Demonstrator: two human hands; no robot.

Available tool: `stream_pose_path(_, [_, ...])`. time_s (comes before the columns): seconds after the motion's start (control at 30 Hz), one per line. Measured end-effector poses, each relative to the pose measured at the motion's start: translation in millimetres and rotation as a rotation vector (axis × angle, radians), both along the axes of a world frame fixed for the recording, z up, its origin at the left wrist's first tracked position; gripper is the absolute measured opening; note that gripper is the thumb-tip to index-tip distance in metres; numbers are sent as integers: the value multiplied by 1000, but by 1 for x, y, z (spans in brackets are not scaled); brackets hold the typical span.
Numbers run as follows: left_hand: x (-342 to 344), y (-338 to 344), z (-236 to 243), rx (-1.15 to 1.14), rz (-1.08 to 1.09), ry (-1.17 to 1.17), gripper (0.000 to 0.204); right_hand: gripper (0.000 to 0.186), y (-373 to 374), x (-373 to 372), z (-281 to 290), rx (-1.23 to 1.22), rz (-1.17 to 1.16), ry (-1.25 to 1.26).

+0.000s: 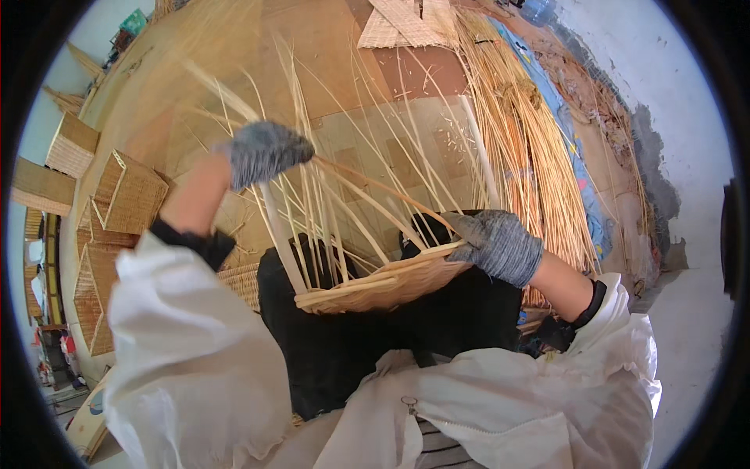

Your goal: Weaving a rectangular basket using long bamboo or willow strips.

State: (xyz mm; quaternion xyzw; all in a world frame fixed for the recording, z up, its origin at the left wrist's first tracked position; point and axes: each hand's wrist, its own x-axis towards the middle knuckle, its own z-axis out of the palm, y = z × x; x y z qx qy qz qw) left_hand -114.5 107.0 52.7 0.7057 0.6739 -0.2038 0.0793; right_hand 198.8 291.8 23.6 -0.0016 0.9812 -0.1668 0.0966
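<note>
A partly woven wicker piece [375,285] rests over my dark-trousered lap, with long pale strands fanning up from it between two thick pale poles [285,250]. My left hand [266,152], in a grey knit glove, is raised at the upper left, closed on a long tan strip [375,180] that runs down toward the right. My right hand [496,246], also gloved, grips the right end of the woven edge where that strip comes down; its fingertips are partly hidden among the strands.
A large bundle of straw-coloured rods [531,156] lies along the right on a blue sheet, beside a wall [680,94]. Woven panels [398,27] lie at the top. Several woven baskets [129,191] stand on the left of the tan floor [180,55].
</note>
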Motion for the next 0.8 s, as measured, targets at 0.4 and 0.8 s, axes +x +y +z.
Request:
stream_pose_path(0.4, [28, 14, -59, 521, 185, -231, 19, 37, -83, -22, -1, 141, -87, 351])
stream_pose_path(0.8, [37, 22, -49, 301, 187, -238, 25, 26, -90, -10, -24, 4, -180, 639])
